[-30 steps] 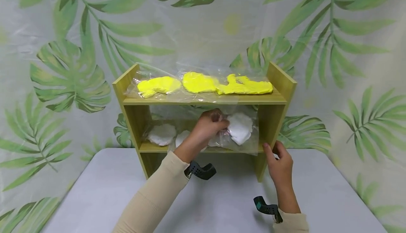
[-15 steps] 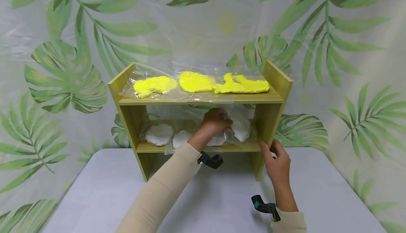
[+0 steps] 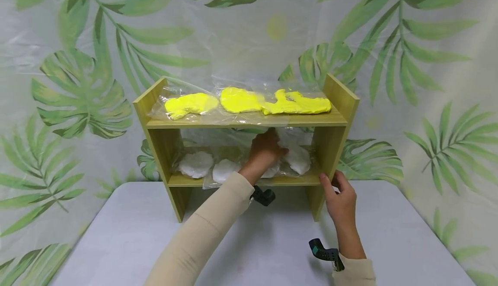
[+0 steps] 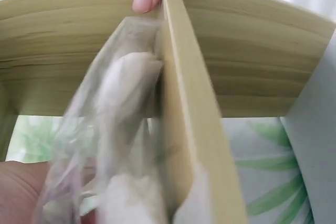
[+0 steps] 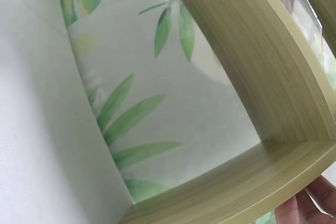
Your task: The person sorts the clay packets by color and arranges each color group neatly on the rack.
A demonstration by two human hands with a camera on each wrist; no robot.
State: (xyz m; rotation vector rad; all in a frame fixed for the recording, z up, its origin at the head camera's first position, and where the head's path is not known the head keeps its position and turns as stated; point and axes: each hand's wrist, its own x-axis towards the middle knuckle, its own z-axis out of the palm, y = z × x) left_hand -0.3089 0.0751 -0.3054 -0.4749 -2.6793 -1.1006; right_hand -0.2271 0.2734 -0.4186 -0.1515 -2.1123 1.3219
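Note:
A small yellow-green wooden shelf stands on a grey table. My left hand reaches into the lower level and grips a clear plastic bag of white lumps. The left wrist view shows that bag pushed against the right side panel, with my left palm below it. My right hand holds the front edge of the right side panel near its foot, thumb on one face and fingers on the other. The right wrist view shows only a fingertip of the right hand beside the wood.
More white lumps in plastic lie at the left of the lower level. Bags of yellow lumps cover the top level. A leaf-patterned sheet hangs close behind the shelf. The table runs out in front of the shelf.
My left hand has pushed the bag of white lumps deeper into the lower level and to the right. The right hand has kept its hold on the side panel.

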